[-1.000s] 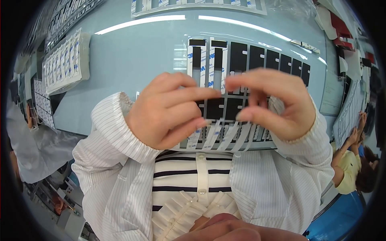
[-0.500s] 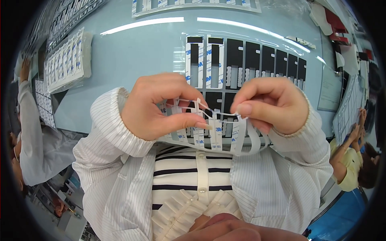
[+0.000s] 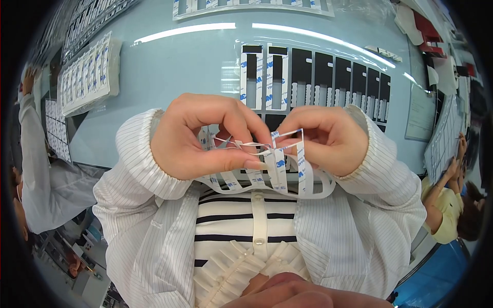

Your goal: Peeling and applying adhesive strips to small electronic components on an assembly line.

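Note:
My left hand (image 3: 197, 138) and my right hand (image 3: 328, 136) meet in front of my chest, thumbs and fingertips pinched together. Between them they hold a white backing liner (image 3: 275, 172) cut like a comb, with several narrow strips hanging in a curve below the fingers. Thin white slivers of it are bunched between the fingertips. Behind the hands, on the light blue table (image 3: 190, 66), lies a sheet of black strips (image 3: 328, 74) in a row, partly covered by my hands.
A stack of white strip sheets (image 3: 87, 72) lies at the left of the table and another sheet (image 3: 246, 7) at the far edge. One person in a white coat (image 3: 36, 174) works at the left, another in yellow (image 3: 444, 203) at the right, beside papers (image 3: 441, 143).
Both hands have come down from over the black sheet toward my chest and closer together. The liner has lifted off the sheet and is now bunched between my fingertips.

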The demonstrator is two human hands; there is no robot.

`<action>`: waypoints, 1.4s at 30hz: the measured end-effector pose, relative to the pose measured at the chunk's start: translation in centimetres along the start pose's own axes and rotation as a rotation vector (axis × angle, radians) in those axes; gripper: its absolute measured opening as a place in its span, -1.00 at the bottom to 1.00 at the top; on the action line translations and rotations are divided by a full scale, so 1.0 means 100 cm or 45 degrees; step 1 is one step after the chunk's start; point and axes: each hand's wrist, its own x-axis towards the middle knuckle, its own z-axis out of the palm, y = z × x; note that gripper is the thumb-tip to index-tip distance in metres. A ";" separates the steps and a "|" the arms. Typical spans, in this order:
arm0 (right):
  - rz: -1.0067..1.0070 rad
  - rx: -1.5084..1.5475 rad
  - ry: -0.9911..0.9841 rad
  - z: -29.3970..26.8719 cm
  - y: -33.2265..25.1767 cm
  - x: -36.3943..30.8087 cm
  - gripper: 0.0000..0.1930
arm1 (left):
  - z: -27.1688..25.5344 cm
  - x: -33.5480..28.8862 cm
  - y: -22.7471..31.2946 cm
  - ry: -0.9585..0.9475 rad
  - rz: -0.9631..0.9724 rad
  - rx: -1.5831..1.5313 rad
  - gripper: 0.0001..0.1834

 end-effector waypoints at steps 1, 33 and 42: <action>-0.211 -0.131 0.114 -0.002 0.003 -0.002 -0.82 | 0.000 0.000 0.002 -0.001 0.004 0.002 -0.81; -1.717 -1.414 0.579 0.004 0.016 -0.041 -0.79 | -0.002 0.007 -0.002 0.377 -0.180 0.838 -0.69; -1.563 -0.414 0.344 -0.018 0.010 -0.066 -0.82 | 0.009 0.019 0.003 0.414 -0.086 0.960 -0.70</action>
